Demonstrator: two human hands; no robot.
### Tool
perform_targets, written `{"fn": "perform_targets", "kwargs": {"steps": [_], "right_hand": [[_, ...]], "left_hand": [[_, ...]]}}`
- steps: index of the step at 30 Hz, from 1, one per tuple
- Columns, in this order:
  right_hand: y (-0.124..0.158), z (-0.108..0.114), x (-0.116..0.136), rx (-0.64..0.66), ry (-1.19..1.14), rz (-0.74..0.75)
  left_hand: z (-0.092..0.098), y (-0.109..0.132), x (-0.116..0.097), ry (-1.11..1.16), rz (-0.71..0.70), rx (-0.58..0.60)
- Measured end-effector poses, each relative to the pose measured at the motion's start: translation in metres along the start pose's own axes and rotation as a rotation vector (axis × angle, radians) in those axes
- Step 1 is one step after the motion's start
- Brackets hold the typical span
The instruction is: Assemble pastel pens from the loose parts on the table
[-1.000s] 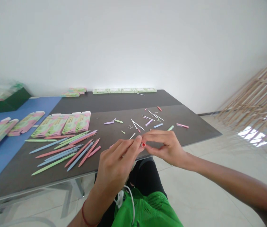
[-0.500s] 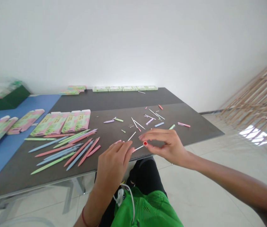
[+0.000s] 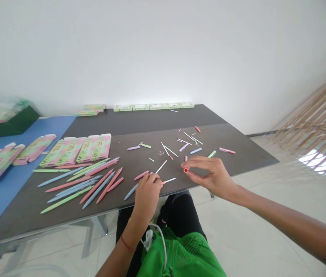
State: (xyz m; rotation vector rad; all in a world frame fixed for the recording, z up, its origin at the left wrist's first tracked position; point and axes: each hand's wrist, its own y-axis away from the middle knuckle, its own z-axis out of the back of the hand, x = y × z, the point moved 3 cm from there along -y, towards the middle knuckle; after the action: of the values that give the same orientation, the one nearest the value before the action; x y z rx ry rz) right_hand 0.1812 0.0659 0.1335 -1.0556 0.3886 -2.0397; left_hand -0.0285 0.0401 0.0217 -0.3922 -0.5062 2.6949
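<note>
My right hand (image 3: 209, 173) pinches a short red tube (image 3: 186, 170) between thumb and fingers, its round open end facing me, above the table's front edge. My left hand (image 3: 148, 188) is closed low over the table edge. A white refill with a pink end (image 3: 169, 180) sticks out at its fingertips, and another white refill (image 3: 161, 167) lies just beyond them. Left of that hand are a pink pen part (image 3: 141, 175) and a blue pen (image 3: 131, 192), partly hidden by it. White refills and small coloured pen parts (image 3: 184, 147) lie scattered farther back.
Several assembled pens (image 3: 73, 186) lie at the left of the dark table (image 3: 139, 125). Behind them stand flat patterned cartons (image 3: 86, 149). More boxes (image 3: 154, 107) line the wall. A green bin (image 3: 21, 121) and cartons rest on the blue surface (image 3: 47, 125).
My left hand has drawn down and closer together, uncovering the pink part and the blue pen. My right hand has moved slightly right and up with the red tube.
</note>
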Motion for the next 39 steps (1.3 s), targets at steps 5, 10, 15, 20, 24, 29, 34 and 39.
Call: {"fn": "perform_targets", "kwargs": {"steps": [5, 10, 15, 20, 24, 29, 34, 39], "right_hand": [[0.015, 0.008, -0.028, 0.076, 0.090, -0.026], [0.022, 0.010, -0.039, 0.133, 0.109, -0.053], [0.022, 0.008, -0.031, 0.150, 0.113, -0.053], [0.020, 0.006, -0.022, 0.160, 0.112, -0.017], [0.021, 0.003, -0.021, 0.181, 0.126, -0.003], [0.021, 0.001, -0.021, 0.219, 0.192, -0.003], [0.017, -0.001, -0.013, 0.288, 0.261, 0.035], [0.013, -0.003, -0.009, 0.307, 0.251, 0.046]], "left_hand": [[0.019, -0.001, 0.001, 0.129, 0.060, -0.038], [0.055, -0.001, -0.013, 0.261, -0.048, -0.188], [0.073, -0.002, -0.027, 0.311, -0.106, -0.246], [0.074, -0.005, -0.032, 0.299, -0.112, -0.224], [0.074, -0.007, -0.032, 0.265, -0.127, -0.223], [0.076, -0.009, -0.031, 0.274, -0.153, -0.212], [0.073, -0.015, -0.034, 0.285, -0.153, -0.143], [0.070, -0.021, -0.032, 0.384, -0.096, -0.170]]}}
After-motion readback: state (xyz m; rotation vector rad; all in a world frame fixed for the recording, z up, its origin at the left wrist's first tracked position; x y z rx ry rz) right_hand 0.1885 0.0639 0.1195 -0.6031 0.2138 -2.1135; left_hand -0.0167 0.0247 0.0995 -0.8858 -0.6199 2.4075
